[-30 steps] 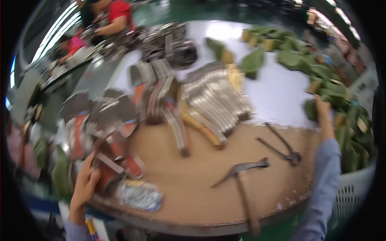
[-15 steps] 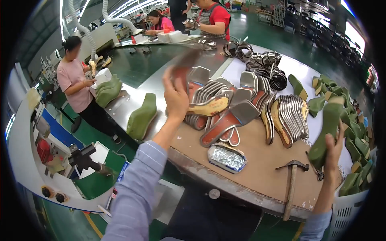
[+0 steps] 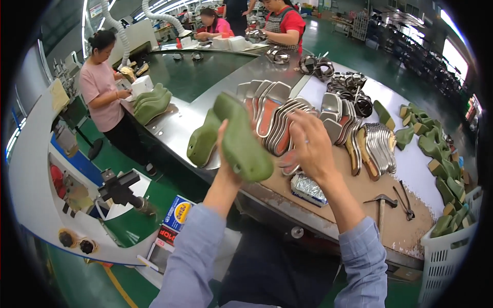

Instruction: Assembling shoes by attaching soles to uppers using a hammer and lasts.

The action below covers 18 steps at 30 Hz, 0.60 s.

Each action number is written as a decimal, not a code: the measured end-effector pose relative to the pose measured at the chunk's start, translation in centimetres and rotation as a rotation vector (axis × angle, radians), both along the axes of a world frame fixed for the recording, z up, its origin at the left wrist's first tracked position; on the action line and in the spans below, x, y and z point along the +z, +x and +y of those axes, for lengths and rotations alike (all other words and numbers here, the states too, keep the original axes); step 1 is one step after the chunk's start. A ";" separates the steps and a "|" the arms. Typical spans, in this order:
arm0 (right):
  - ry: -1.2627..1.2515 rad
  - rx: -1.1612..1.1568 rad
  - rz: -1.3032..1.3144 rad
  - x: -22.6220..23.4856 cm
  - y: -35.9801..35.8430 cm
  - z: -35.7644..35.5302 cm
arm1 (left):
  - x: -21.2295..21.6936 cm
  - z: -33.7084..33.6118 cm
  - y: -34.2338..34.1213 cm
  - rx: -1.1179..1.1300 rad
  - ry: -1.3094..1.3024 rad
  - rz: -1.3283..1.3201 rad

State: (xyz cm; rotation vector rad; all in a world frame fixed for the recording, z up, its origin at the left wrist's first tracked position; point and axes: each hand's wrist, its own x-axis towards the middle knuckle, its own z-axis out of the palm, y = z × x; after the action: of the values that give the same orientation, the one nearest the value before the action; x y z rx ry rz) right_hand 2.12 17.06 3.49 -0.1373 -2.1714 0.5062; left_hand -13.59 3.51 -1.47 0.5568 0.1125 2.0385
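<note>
My left hand (image 3: 226, 167) is closed around a green shoe last (image 3: 242, 138), holding it up tilted over the table's front edge. Another green last (image 3: 201, 142) stands on the metal tabletop just behind it. To the right, my right hand (image 3: 316, 151) hovers over the near end of a row of insoles (image 3: 269, 115), which have reddish faces and grey heel ends. Its fingers are half bent and apart, slightly blurred, with no object visible in them. Below that hand lies a clear-wrapped block (image 3: 308, 190), partly covered by it.
A hammer (image 3: 381, 208) and pincers (image 3: 404, 201) lie at the right front. Beyond them, a white crate (image 3: 447, 256) and a heap of green lasts (image 3: 436, 149) line the right side. More insoles (image 3: 377, 149) stand mid-table. A person in pink (image 3: 102, 84) works at the left.
The green last has passed from my right hand at the right to my left hand. My left hand no longer holds the blurred flat piece. My right hand has moved left over the insoles.
</note>
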 end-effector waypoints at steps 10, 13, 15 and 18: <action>0.306 -0.315 -0.710 -8.9 1.7 3.5 | -0.3 -15.1 7.8 0.199 0.298 -0.288; 0.187 -0.289 -0.588 -7.0 2.6 1.7 | -1.0 -15.8 9.1 0.224 0.066 -0.370; -0.451 0.076 -0.433 -5.0 4.3 -2.3 | -3.7 -14.9 9.2 0.226 -0.173 -0.384; -1.043 0.822 -0.545 -3.8 9.7 -11.5 | -3.0 -10.2 12.9 0.265 -0.403 -0.291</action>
State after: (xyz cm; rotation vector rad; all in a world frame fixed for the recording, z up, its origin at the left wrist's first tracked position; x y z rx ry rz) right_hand 11.86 5.59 -0.29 0.0836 -2.1587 2.2561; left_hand -0.65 -6.65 -4.52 -0.0093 0.4295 2.2477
